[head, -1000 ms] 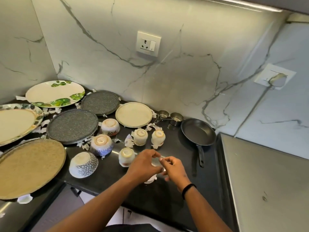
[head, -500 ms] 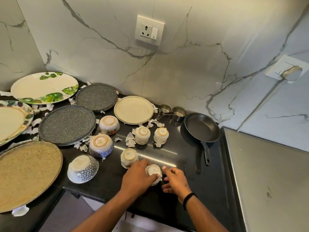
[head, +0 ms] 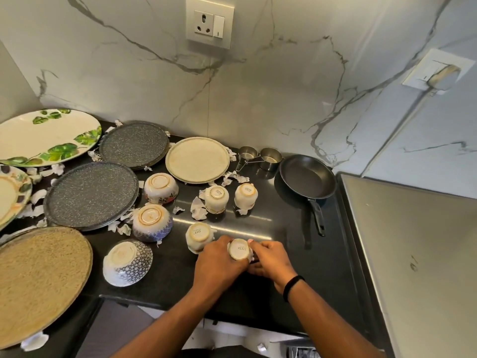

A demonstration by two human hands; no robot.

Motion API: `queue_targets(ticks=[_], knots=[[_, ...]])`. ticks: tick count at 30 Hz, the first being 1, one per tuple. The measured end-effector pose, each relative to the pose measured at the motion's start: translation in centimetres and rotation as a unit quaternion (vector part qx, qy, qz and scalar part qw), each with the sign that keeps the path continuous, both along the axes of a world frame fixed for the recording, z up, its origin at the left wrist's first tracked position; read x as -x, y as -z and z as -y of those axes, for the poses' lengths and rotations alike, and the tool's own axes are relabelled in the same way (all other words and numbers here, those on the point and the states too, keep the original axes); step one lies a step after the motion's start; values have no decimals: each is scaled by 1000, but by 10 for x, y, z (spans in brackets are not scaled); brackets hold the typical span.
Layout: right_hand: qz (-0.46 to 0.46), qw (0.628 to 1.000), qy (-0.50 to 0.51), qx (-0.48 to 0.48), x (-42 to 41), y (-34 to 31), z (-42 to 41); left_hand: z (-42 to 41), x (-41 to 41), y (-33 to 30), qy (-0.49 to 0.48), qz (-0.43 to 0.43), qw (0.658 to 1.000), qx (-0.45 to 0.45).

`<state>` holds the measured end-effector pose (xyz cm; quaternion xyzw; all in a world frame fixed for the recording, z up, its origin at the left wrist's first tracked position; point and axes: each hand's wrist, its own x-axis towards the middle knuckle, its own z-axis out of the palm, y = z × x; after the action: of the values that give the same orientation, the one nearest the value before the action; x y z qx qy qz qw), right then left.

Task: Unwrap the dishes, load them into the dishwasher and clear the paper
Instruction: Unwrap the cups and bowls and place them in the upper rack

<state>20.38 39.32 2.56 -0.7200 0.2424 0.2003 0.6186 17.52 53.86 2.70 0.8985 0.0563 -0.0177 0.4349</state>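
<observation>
1. Every cup and bowl here sits upside down, base up, so nothing is in them. The frying pan (head: pixel 305 177) at far right looks bare inside, handle pointing toward the near edge. The two small steel measuring cups (head: pixel 260 156) just left of it sit upright; can't tell if anything's in them.
2. The main one: a small white cup (head: pixel 238 249) upside down on the black table (head: pixel 284 228), near the front edge, middle of the scene. Its long axis runs straight up, mouth down, printed base facing the camera.
3. Left hand (head: pixel 219 262) is curled around the cup's left side, right hand (head: pixel 268 257) curled against its right side, so both are gripping it. Black band on the right wrist.
4. Another upturned cup (head: pixel 198 236) sits touching-close on the left, right beside the left hand's knuckles. Two more cups (head: pixel 232 197) stand further back.
5. Three upturned bowls (head: pixel 152 223) run down the left of the cups.
6. Plates (head: pixel 90 195) fill the left side: two dark speckled, one cream, one leaf-patterned, one tan woven-looking.
7. Torn paper scraps (head: pixel 198 210) lie scattered between the dishes, mostly around the far cups and the plate edges.
</observation>
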Motion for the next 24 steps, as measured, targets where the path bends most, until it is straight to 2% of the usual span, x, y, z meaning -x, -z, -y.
queue_targets(ticks=[3, 6, 10, 12, 15, 19, 24], knots=[[22, 1000, 7, -16, 0, -25, 1, -2, -1, -8, -12, 28, 998, 48], [47, 997, 34, -52, 3, -47, 2, 0, -6, -22, -18, 11, 988, 153], [67, 986, 69, -137, 9, -63, 8, 9, -10, -31, -5, -30, 935, 354], [103, 983, 66, -137, 15, -69, 16, 16, -10, -31, 15, -51, 909, 413], [175, 980, 55, -73, 28, -74, 33, 29, -8, -31, 54, -41, 906, 417], [275, 956, 40, 95, 49, -78, 65, 64, -2, -37, 104, -20, 923, 371], [315, 927, 98, 177, 87, -91, 115, 117, 20, -53, 170, -12, 915, 366]])
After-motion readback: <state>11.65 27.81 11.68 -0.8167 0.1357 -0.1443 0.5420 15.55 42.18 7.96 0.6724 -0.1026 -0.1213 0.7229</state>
